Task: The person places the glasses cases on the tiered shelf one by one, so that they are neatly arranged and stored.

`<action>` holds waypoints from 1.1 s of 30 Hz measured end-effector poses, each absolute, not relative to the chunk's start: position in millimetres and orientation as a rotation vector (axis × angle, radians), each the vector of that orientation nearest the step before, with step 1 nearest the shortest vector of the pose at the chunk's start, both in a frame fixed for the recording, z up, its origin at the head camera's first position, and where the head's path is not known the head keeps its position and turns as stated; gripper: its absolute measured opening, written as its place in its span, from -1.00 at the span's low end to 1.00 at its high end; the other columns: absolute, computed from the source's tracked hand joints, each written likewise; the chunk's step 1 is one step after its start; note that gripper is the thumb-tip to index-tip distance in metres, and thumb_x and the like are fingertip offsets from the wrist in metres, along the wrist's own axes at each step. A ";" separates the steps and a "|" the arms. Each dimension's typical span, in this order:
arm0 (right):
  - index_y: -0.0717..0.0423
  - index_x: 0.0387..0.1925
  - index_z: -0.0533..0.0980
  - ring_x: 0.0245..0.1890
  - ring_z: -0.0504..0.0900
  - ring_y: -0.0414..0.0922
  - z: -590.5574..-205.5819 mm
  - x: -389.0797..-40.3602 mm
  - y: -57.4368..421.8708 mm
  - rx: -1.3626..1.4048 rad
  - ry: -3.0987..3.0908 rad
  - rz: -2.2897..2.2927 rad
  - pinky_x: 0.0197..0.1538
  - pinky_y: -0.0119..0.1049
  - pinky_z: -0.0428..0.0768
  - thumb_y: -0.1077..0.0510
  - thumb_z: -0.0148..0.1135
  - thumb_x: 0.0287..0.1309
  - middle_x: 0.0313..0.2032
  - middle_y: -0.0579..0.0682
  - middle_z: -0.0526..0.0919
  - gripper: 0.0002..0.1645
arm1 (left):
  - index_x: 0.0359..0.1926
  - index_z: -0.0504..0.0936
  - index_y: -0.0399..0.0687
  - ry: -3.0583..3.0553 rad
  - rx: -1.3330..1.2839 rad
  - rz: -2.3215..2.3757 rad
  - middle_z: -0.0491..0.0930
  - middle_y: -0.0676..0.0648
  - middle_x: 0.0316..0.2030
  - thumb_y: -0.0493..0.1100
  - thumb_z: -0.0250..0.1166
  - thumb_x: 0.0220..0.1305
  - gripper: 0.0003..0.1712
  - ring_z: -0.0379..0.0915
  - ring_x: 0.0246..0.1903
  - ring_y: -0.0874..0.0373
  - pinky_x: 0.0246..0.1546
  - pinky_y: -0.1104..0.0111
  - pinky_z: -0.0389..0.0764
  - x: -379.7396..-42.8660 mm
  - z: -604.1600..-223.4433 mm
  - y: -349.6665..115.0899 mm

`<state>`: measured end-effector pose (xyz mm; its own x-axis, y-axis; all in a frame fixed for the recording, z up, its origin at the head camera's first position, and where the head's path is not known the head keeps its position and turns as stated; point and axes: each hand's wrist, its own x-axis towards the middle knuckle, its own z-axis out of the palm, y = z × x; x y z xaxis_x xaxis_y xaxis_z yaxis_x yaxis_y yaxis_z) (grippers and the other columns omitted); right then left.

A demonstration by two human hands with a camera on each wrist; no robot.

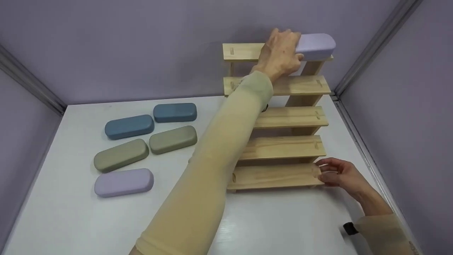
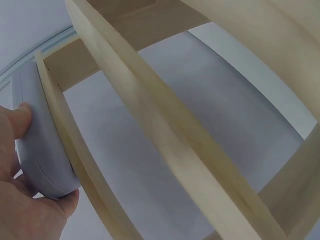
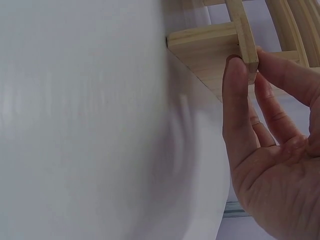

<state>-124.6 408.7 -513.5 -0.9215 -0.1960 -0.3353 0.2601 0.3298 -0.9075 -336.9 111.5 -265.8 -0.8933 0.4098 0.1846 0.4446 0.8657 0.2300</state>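
Note:
On the top step of a tiered wooden rack (image 1: 283, 176) lies a lavender glasses case (image 1: 316, 46), at the step's right end. My left hand (image 1: 281, 51) grips the near end of this case; in the left wrist view, thumb and fingers (image 2: 20, 120) bend around the case (image 2: 42, 135), which rests against the top board. Down at the lowest step's right end, my right hand (image 1: 341, 177) pinches the board's corner. The right wrist view shows the thumb (image 3: 237, 100) on one side of the board (image 3: 242, 35) and fingers on the other.
Left of the rack, on the white table (image 1: 265, 226), lie two blue cases (image 1: 129, 126), two olive cases (image 1: 122, 155) and one lavender case (image 1: 124, 182). Lavender walls (image 1: 141, 53) stand behind and at both sides. My left sleeve (image 1: 212, 159) crosses in front of the middle steps.

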 end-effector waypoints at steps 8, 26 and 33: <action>0.22 0.33 0.60 -0.16 0.86 -0.25 -511.7 -119.2 406.5 0.065 2.214 -1.603 -0.06 -0.22 0.88 0.29 0.52 0.37 -0.12 -0.27 0.82 -0.45 | 0.64 0.47 0.18 -2.932 -0.657 -0.429 0.58 0.12 0.55 0.13 0.20 0.70 -0.39 0.43 0.53 0.18 0.65 0.38 0.25 -334.5 -267.3 118.2; 0.29 0.35 0.58 -0.16 0.86 -0.26 -509.9 -115.5 402.1 0.032 2.215 -1.608 -0.08 -0.25 0.88 0.31 0.51 0.36 -0.12 -0.27 0.81 -0.42 | 0.67 0.43 0.21 -2.892 -0.709 -0.457 0.46 0.16 0.64 0.09 0.18 0.73 -0.39 0.22 0.73 0.08 0.83 0.29 0.02 -339.0 -273.9 118.5; 0.27 0.34 0.59 -0.17 0.86 -0.27 -509.4 -120.7 401.0 0.041 2.218 -1.616 -0.09 -0.26 0.88 0.32 0.52 0.36 -0.13 -0.26 0.82 -0.43 | 0.70 0.41 0.27 -2.829 -0.751 -0.541 0.36 0.14 0.72 0.10 0.27 0.69 -0.33 0.17 0.76 0.11 0.82 0.35 0.06 -336.6 -268.5 105.5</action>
<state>-120.7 401.0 -509.4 -0.9218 -0.2047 -0.3292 0.2507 0.3328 -0.9091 -336.6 105.5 -268.5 -0.8598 0.4467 0.2472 0.5064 0.8079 0.3014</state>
